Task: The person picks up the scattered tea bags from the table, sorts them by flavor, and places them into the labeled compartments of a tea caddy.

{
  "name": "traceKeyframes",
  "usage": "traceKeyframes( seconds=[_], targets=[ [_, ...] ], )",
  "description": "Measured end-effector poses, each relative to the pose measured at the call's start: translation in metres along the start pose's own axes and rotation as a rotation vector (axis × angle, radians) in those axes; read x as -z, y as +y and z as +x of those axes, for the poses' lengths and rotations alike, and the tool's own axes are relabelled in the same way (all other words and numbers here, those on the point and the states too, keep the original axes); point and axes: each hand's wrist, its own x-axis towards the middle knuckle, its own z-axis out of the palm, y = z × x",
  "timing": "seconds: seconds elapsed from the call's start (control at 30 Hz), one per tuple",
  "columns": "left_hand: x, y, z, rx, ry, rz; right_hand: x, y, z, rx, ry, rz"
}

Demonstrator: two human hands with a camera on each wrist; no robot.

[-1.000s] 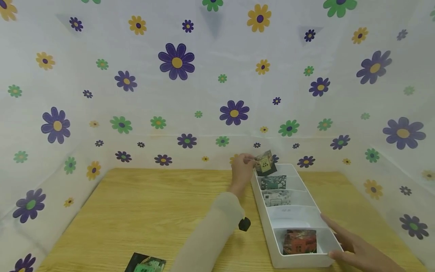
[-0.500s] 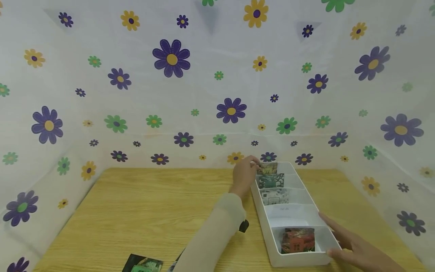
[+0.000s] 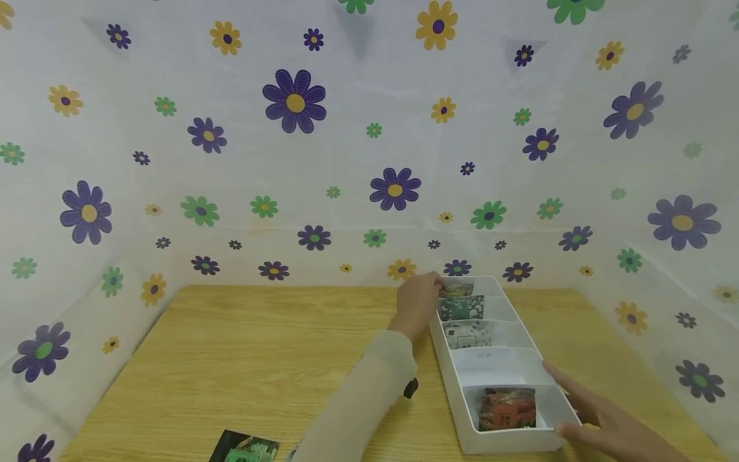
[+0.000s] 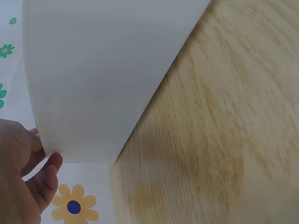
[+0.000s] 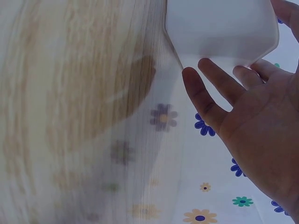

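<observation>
A long white divided box [image 3: 450, 391] lies on the wooden table. My left hand [image 3: 416, 305] is at its far left corner, and in the left wrist view the thumb lies on the outer wall with fingers over the rim. Just beside those fingers, a brownish printed packet [image 3: 458, 290] sits low in the farthest compartment. My right hand [image 3: 612, 414] grips the near right end of the box, thumb at the front corner and fingers along the side. A teal packet [image 3: 464, 308], a whitish packet [image 3: 469, 335] and a red packet [image 3: 508, 409] stand in other compartments.
A dark packet with a green label [image 3: 248, 447] lies on the table [image 3: 242, 359] at the front, partly cut off by the frame. A flower-printed white sheet [image 3: 346, 154] rises behind and at both sides. A small black object [image 3: 410, 388] shows at the left sleeve.
The brownish packet, held above the far compartment by my left hand, has gone down into it. That hand has shifted onto the box's rim. My right hand keeps its place.
</observation>
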Motion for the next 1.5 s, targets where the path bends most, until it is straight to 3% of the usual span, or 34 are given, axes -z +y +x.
traceKeyframes(
  seconds=[0.1,0.2,0.27,0.33,0.53,0.73,0.9,1.13,1.37,1.5],
  targets=[
    [0.006,-0.001,-0.003,-0.022,0.006,0.06,0.001,0.001,0.001,-0.025,-0.003,0.003],
    [0.014,-0.005,-0.006,-0.018,0.027,0.054,0.001,0.001,0.001,-0.042,-0.005,0.008],
    [0.019,-0.01,-0.006,-0.003,0.032,0.014,0.002,0.001,0.001,-0.047,-0.009,0.01],
    [0.028,-0.014,-0.007,0.021,0.012,-0.086,0.001,0.001,0.002,-0.039,-0.011,0.006],
    [0.059,-0.036,-0.008,0.035,-0.099,-0.361,0.0,0.001,0.002,0.041,-0.018,0.006],
    [0.086,-0.064,-0.018,-0.019,-0.197,-0.404,0.001,0.003,0.003,-0.033,-0.032,0.048],
    [0.108,-0.082,-0.035,-0.05,-0.28,-0.438,0.002,0.004,0.004,-0.045,-0.047,0.087],
    [0.138,-0.102,-0.061,-0.027,-0.361,-0.53,0.001,0.007,0.003,-0.026,-0.045,0.127],
    [0.167,-0.12,-0.1,0.018,-0.412,-0.569,0.0,0.004,0.002,-0.069,-0.08,0.269],
    [0.181,-0.126,-0.12,0.004,-0.435,-0.553,0.0,0.006,0.003,-0.071,-0.076,0.254]
  ],
)
